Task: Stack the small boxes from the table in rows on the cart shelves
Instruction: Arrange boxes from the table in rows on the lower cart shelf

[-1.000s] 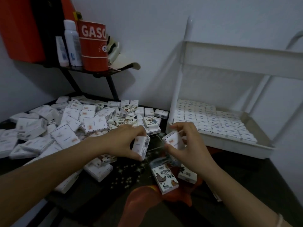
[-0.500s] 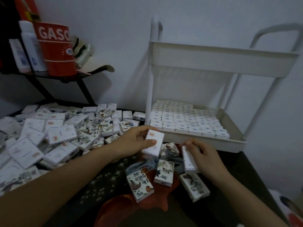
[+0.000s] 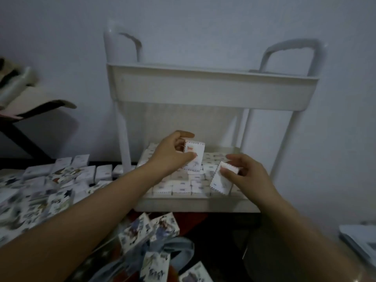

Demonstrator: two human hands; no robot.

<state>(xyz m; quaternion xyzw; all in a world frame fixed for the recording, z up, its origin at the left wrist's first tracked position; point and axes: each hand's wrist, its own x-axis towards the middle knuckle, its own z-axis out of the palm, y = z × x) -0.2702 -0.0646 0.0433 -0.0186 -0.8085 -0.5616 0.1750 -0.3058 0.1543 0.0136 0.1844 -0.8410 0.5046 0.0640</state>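
the left hand (image 3: 173, 154) holds one small box (image 3: 195, 155) upright above the cart's lower shelf (image 3: 195, 205). its grip is clamped on the box: the thumb lies across the lower front face and the fingers curl over the top and back. the box stands out to the right of the palm, over the back half of the rows of boxes (image 3: 181, 187) packed on that shelf. i cannot tell if its lower edge touches the row beneath.

the right hand (image 3: 251, 177) grips a second box (image 3: 221, 181), which is tilted with its top leaning right. the thumb presses on the upper front face and the fingers wrap behind it. this box sits to the left of the palm, low over the front right part of the rows, near the shelf's front rim.

both held boxes are white with a fine dotted border along the edges. the left one shows a small reddish mark near its top corner.

the shelved boxes lie flat, close together, in straight lines. the cart's upper shelf (image 3: 213, 92) is above both hands. loose boxes (image 3: 61, 180), some plain white and some with dark printed pictures, are heaped on the table (image 3: 24, 162) to the left, blurred.
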